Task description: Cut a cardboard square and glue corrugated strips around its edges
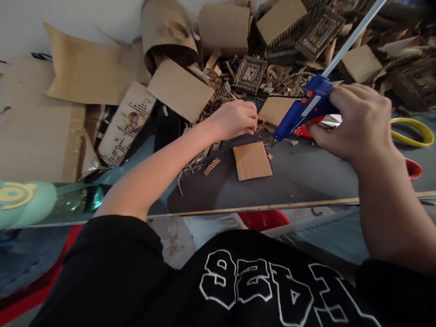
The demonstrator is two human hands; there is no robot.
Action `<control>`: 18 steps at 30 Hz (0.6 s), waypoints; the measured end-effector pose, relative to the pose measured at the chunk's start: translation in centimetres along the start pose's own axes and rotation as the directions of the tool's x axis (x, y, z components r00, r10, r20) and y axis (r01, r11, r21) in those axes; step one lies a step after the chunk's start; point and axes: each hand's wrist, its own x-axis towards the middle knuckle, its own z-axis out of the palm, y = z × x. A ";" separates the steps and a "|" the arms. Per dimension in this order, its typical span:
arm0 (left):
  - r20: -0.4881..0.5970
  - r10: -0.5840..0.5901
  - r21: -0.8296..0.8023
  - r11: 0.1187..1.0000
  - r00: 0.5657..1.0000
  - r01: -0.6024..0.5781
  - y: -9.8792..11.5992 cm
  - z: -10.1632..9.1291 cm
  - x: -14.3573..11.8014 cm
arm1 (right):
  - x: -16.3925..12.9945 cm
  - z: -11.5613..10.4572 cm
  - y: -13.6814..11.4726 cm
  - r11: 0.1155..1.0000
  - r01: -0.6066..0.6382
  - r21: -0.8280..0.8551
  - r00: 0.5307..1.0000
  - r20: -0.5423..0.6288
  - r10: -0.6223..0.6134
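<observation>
Grey tabletop (306, 177) fills the middle of the view, its wooden front edge running across at 6 o'clock, with a pale wall beyond at 11 o'clock. Large cardboard sheets (85, 72) and a curled roll lie from 9 to 12 o'clock; a heap of offcuts and lattice-like cardboard models (250, 72) spreads from 12 to 2 o'clock. A green bottle (37, 200) lies at 8 o'clock, yellow-handled scissors (413, 131) at 3 o'clock.

My right hand (357, 122), at 2 o'clock, is wrapped around the grip of a blue glue gun (303, 111), a clear glue stick projecting from its rear towards 1 o'clock and the nozzle aimed down towards the centre. My left hand (235, 119), just above centre, rests with fingers curled narrowly on small scraps at the edge of the heap; whether they pinch a piece I cannot tell.

A small cardboard rectangle (252, 160) lies flat at the centre, just below the nozzle and apart from both hands; a corrugated strip (211, 166) lies to its 9 o'clock.

Judged progress: several models seem finished, but no glue shows on the rectangle, so this joint appears yet to be made.
</observation>
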 end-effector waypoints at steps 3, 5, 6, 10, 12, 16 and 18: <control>-0.236 -0.158 0.001 0.987 0.959 0.163 -3.0 -0.2 -0.6 | 0.0 0.6 -0.1 1.000 -0.010 -0.017 0.999 -0.034 0.010; -0.354 -0.282 -0.063 0.959 0.892 0.278 -5.7 0.0 -1.4 | 0.0 1.3 -0.5 0.999 -0.038 -0.022 0.998 -0.051 0.037; -0.396 -0.333 -0.096 0.942 0.856 0.322 -6.6 0.2 -1.9 | 0.1 1.6 -0.7 0.998 -0.054 -0.021 0.997 -0.060 0.053; -0.515 -0.407 -0.106 0.904 0.754 0.415 -3.3 0.3 -4.7 | 0.1 2.9 -1.5 0.994 -0.110 0.006 0.992 -0.065 0.110; -0.596 -0.282 0.012 0.933 0.752 0.359 2.3 0.4 -5.8 | 0.1 3.2 -1.9 0.992 -0.125 0.021 0.991 -0.046 0.126; -0.590 0.256 0.335 0.940 0.766 -0.056 12.7 1.9 -6.2 | -0.1 3.3 -2.8 0.989 -0.141 0.047 0.990 -0.001 0.142; -0.590 0.293 0.365 0.928 0.752 -0.075 14.9 3.2 -5.7 | -0.2 3.3 -3.3 0.988 -0.139 0.072 0.990 0.008 0.139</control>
